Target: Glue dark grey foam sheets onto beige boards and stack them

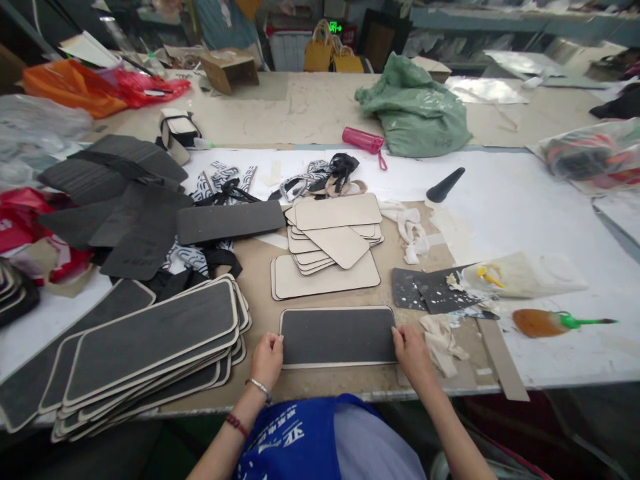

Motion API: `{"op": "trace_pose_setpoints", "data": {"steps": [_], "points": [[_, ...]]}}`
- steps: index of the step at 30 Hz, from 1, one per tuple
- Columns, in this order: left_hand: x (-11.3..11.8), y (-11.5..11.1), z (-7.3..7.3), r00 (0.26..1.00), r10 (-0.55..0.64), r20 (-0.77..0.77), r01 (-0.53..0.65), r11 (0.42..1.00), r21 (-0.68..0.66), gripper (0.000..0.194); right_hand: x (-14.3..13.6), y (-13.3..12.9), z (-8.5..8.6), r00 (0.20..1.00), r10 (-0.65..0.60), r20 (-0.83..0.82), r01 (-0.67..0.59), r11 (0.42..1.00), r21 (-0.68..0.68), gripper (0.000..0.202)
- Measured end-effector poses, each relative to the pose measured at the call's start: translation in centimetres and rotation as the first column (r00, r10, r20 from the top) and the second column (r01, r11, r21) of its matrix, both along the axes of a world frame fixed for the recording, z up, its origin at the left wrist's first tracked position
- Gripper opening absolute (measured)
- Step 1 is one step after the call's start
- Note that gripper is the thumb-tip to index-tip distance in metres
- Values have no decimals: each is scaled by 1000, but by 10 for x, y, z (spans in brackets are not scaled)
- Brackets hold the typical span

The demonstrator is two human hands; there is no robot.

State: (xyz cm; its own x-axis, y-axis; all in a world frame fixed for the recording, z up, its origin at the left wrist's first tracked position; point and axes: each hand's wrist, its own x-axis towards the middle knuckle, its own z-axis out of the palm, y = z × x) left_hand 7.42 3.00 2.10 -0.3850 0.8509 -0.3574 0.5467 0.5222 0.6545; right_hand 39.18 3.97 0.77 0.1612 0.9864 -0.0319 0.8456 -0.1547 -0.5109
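Note:
A dark grey rectangular panel with a cream border (338,337) lies flat at the front of the table. My left hand (267,360) pinches its left edge, and my right hand (411,353) pinches the right edge. Just behind it is a loose pile of cream panels with rounded corners (337,212), some turned askew. To the left, a stack of bordered dark panels (155,340) overhangs the table's front edge. Farther back on that side sit plain dark grey sheets (230,221).
Right of the panel are glue-spattered dark strips (435,290), a bag of white paste (525,273), an amber bottle with a green nozzle (543,323) and crumpled cloth (443,343). Behind stand a green plastic bag (420,110) and a pink pouch (363,140).

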Motion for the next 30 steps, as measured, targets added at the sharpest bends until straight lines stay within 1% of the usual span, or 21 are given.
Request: {"op": "trace_pose_setpoints", "data": {"steps": [5,9,13,17,22,26,30], "points": [[2,0,0,998,-41,-37,39,998,-43,17,0,1,-9,999,20,42,-22,999,43,28],[3,-2,-3,997,-66,-44,63,996,-65,15,0,2,-9,998,17,59,-19,999,31,28],[2,-3,-5,996,-83,-37,81,995,-55,16,0,2,-10,998,19,55,-22,998,58,30],[1,-4,-7,996,-80,-25,79,996,-41,17,-1,2,-12,997,12,79,-18,997,74,29],[3,-4,-7,998,-68,-16,67,997,-30,17,-3,3,-15,993,0,120,-8,998,62,26],[5,-4,-6,999,-38,-12,38,999,3,15,-1,3,-18,993,1,122,-11,997,78,28],[4,-3,-6,998,-56,-39,56,998,-21,15,1,5,-22,992,9,127,-18,997,71,32]]}}
